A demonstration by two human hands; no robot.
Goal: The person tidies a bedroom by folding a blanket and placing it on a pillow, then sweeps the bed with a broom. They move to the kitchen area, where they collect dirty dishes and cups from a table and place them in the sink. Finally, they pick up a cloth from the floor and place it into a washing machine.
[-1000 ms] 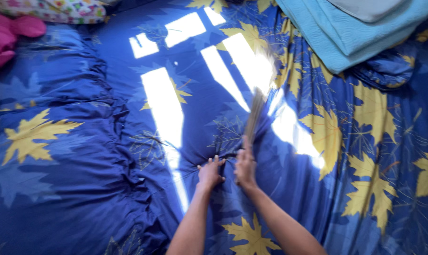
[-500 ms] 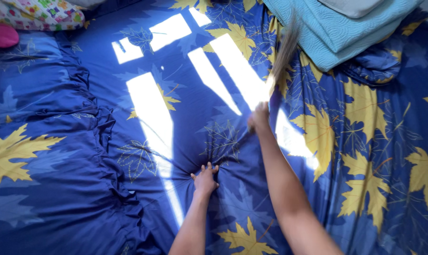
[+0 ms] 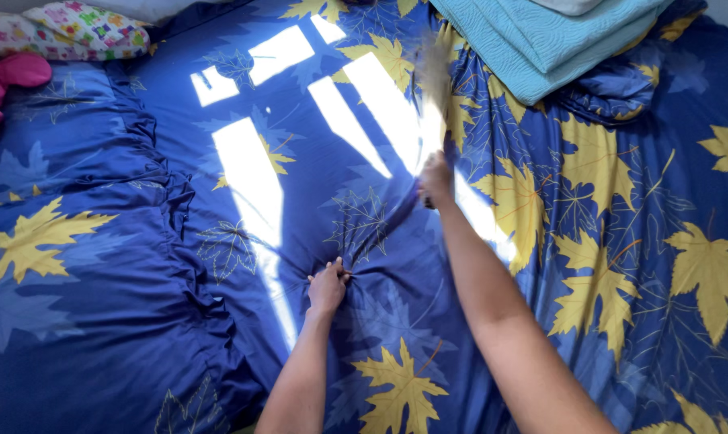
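A dark blue bedsheet point(image 3: 139, 265) printed with yellow leaves covers the bed. My left hand point(image 3: 327, 286) presses down on the sheet and pinches a fold of it, with creases spreading out from the fingers. My right hand point(image 3: 436, 178) is stretched farther up the bed and grips a small straw hand broom point(image 3: 434, 76). The broom's bristles are blurred over the sunlit patch of the sheet.
A folded light blue blanket point(image 3: 541, 40) lies at the top right. A colourful patterned pillow point(image 3: 66, 28) and a pink soft item point(image 3: 6, 76) sit at the top left. The sheet's ruffled edge point(image 3: 187, 241) runs down the left side.
My right hand has reached up the bed from beside the left hand, and the broom has swept from right back toward the middle. My left hand's fingers have closed on the sheet.
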